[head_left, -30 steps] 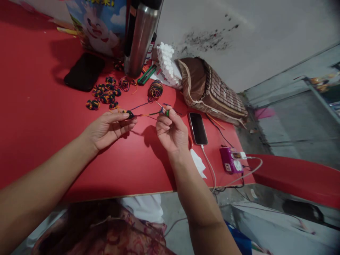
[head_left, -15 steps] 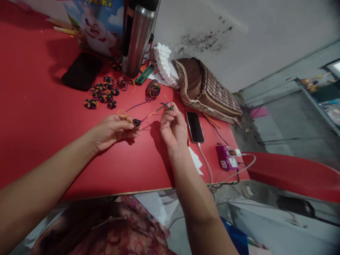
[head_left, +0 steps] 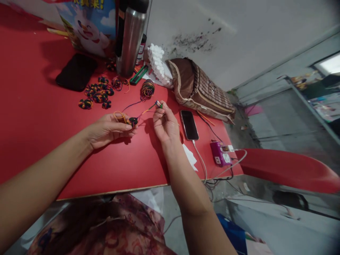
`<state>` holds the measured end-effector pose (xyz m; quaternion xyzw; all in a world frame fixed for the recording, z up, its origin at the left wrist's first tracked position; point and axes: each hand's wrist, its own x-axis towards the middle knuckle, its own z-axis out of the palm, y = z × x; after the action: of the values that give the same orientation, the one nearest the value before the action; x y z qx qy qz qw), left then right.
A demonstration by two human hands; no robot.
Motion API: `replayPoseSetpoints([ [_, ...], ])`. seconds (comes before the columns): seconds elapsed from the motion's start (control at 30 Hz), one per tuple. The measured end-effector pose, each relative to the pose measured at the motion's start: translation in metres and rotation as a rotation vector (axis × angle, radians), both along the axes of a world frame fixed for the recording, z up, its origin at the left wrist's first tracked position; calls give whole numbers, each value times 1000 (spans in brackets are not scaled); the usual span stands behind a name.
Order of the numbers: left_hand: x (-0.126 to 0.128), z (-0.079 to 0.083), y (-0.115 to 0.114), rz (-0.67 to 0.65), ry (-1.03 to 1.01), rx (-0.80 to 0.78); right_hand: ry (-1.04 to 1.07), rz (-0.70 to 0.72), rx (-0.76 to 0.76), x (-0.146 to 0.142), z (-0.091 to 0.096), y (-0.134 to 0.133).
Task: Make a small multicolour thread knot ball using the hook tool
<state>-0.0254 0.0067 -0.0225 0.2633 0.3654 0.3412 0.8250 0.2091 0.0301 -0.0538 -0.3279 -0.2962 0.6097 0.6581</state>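
Between thumb and fingers, my left hand (head_left: 110, 129) pinches a small crocheted piece (head_left: 132, 122) of dark, multicoloured yarn, with a loose orange loop beside the thumb. My right hand (head_left: 166, 122) is closed around a crochet hook (head_left: 159, 104), of which a bit of metal and green shows. A stretched yarn strand (head_left: 145, 112) runs from the piece up to the hook. Behind the hands lies a ball of multicoloured yarn (head_left: 147, 89), its strand trailing toward my left hand. Several finished crocheted pieces (head_left: 99, 92) lie clustered at the left of the ball.
A steel thermos (head_left: 132, 40) stands at the back near a dark phone (head_left: 77, 72) and a green cutter (head_left: 139, 75). A brown bag (head_left: 202, 86) leans by the wall. Right of my right hand are a charging phone (head_left: 189, 125) and a purple power block (head_left: 221, 153).
The hook has turned in my right hand, so its long shaft no longer points up and left. The whole view has shifted slightly, moving the scene left.
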Motion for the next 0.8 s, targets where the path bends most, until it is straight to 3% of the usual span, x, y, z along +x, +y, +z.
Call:
replayPoseSetpoints([
  [0.37, 4, -2, 4, 81, -16, 10, 86, -40, -171, -16, 20, -8],
  [0.6, 3, -1, 3, 79, -53, 77, -61, 24, -12, -10, 17, -9],
  [0.8, 6, 6, 1, 121, -98, 58, -114, -55, -98, -36, 22, -27],
])
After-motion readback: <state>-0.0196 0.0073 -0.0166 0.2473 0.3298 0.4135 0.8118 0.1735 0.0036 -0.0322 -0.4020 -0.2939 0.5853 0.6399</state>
